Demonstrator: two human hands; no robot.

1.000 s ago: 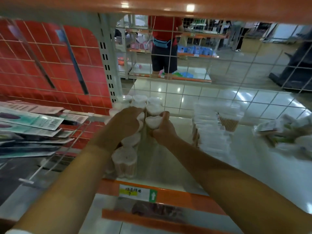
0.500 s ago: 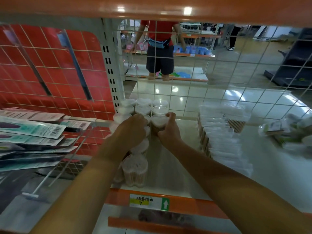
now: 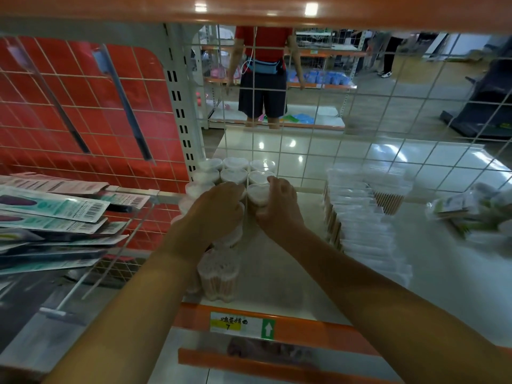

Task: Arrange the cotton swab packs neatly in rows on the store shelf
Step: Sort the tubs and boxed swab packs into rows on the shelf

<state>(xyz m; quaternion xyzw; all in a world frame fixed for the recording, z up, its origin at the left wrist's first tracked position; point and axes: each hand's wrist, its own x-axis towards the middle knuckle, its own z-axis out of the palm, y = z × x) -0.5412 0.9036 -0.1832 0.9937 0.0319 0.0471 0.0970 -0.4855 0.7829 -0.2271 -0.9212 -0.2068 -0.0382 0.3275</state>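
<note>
Right hand (image 3: 279, 202) grip – curled round swab pack (image 3: 258, 193).

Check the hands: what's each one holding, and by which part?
Right hand grips a heart-shaped cotton swab pack by its side wall, just under the lid. Left hand lies curled over the neighbouring packs; whether it grips one cannot be told.

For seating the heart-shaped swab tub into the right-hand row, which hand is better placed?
The right hand, probably. It grips the heart-shaped tub directly in front of the right-hand row, with open shelf beside it. The left hand rests over tubs in the middle row, so it would have to cross over.
</note>
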